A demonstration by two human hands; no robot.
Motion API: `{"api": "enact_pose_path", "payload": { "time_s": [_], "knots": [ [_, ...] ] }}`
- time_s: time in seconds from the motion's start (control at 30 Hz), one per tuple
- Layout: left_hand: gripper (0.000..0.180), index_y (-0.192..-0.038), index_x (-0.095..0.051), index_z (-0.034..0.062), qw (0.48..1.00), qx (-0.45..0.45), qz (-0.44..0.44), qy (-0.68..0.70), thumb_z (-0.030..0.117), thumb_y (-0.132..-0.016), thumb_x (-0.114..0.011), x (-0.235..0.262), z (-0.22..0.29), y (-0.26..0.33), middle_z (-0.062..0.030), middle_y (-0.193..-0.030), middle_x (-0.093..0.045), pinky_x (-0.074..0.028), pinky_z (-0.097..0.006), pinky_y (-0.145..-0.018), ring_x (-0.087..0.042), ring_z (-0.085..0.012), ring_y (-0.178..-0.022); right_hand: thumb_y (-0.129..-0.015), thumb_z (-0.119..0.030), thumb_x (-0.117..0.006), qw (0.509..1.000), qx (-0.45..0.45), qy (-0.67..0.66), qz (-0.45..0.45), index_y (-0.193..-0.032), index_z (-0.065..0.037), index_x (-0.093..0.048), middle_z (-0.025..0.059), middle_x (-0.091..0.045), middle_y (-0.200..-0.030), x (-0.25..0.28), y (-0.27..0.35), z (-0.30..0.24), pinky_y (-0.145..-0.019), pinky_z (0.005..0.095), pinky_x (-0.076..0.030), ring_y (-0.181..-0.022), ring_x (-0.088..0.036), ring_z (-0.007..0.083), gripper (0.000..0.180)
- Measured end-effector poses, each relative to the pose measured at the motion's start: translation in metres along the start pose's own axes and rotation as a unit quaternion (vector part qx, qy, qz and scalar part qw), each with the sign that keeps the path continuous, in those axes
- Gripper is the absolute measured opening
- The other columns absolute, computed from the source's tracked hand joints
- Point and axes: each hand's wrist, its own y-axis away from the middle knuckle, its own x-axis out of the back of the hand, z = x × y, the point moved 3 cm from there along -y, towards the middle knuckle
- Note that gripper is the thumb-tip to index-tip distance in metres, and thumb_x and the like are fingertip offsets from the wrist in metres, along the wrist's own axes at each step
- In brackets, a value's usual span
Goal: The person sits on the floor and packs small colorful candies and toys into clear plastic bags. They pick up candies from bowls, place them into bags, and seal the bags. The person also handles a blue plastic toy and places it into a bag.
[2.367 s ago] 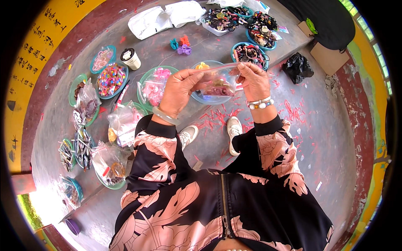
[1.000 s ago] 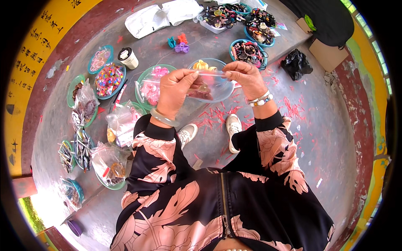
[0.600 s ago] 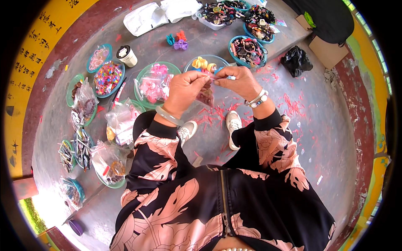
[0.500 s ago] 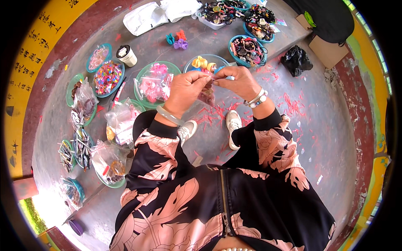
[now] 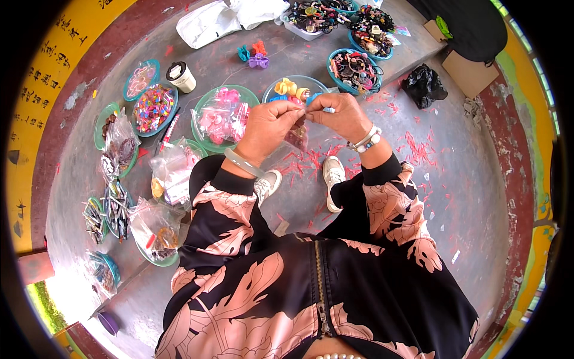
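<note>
My left grip (image 5: pixel 267 124) and my right grip (image 5: pixel 343 117) are both pinched closed, finger against thumb, on the top edge of one small, transparent, reddish-filled plastic bag (image 5: pixel 296 139). It hangs above the smooth grey floor (image 5: pixel 382 197), near the round, bluish plastic bowl (image 5: pixel 311 84) with yellow pieces (image 5: pixel 285 87).

The head-worn fisheye looks down from close above the jacket (image 5: pixel 382 293) toward the floor (image 5: pixel 466 197) ahead.

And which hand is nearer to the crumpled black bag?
Right. The right hand is left of the black bag and lower in the picture; the left hand is farther left, beyond the right hand.
</note>
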Motion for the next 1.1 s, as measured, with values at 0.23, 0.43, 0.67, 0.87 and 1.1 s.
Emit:
{"api": "enact_pose_path", "payload": {
  "time_s": [0.23, 0.43, 0.67, 0.87, 1.1],
  "knots": [
    [0.013, -0.089, -0.064, -0.0024, 1.000, 0.005, -0.022, 0.013, 0.009, -0.086, -0.058, -0.001, 0.005, 0.001, -0.0043, -0.077, -0.065, -0.050, -0.021, -0.063, -0.060, -0.0083, -0.070, -0.073, -0.008, -0.067, 1.000, 0.019, 0.009, -0.019, -0.083, -0.002, -0.066, 0.0065, -0.064, -0.070, 0.000, 0.000, 0.000, -0.061, 0.0260, -0.046, -0.065, -0.058, 0.0113, 0.011],
    [0.012, -0.089, -0.062, -0.0018, 0.999, 0.033, -0.029, 0.015, 0.010, -0.086, -0.059, 0.000, 0.006, 0.002, -0.0040, -0.076, -0.064, -0.050, -0.021, -0.062, -0.060, -0.0082, -0.069, -0.073, -0.007, -0.068, 0.999, -0.015, 0.019, -0.037, -0.082, -0.002, -0.066, 0.0036, -0.063, -0.070, 0.003, 0.001, -0.001, -0.063, 0.0252, -0.045, -0.066, -0.056, 0.0091, 0.011],
    [0.010, -0.086, -0.062, 0.0007, 0.999, 0.022, 0.027, 0.037, 0.010, -0.086, -0.057, 0.009, 0.003, 0.000, -0.0045, -0.075, -0.064, -0.049, -0.021, -0.061, -0.060, -0.0090, -0.067, -0.073, -0.008, -0.069, 0.999, -0.032, 0.020, -0.008, -0.082, -0.002, -0.066, 0.0022, -0.062, -0.072, 0.010, 0.003, 0.001, -0.064, 0.0251, -0.045, -0.068, -0.055, 0.0081, 0.011],
    [0.010, -0.087, -0.061, 0.0005, 0.998, 0.005, 0.035, 0.050, 0.010, -0.086, -0.057, 0.012, 0.004, -0.001, -0.0045, -0.075, -0.063, -0.049, -0.021, -0.059, -0.060, -0.0099, -0.066, -0.076, -0.006, -0.064, 0.998, 0.057, 0.019, -0.001, -0.086, 0.000, -0.065, 0.0068, -0.065, -0.076, 0.008, 0.003, -0.013, -0.064, 0.0265, -0.046, -0.067, -0.058, 0.0118, 0.012],
    [0.012, -0.089, -0.063, 0.0012, 0.994, 0.046, -0.012, 0.097, 0.010, -0.082, -0.063, 0.008, 0.012, -0.003, -0.0028, -0.078, -0.063, -0.046, -0.019, -0.054, -0.057, -0.0075, -0.064, -0.077, -0.006, -0.065, 0.999, 0.049, 0.013, -0.015, -0.083, -0.001, -0.062, 0.0020, -0.060, -0.073, 0.007, 0.004, -0.004, -0.062, 0.0257, -0.044, -0.069, -0.053, 0.0092, 0.008]
  ]
}}
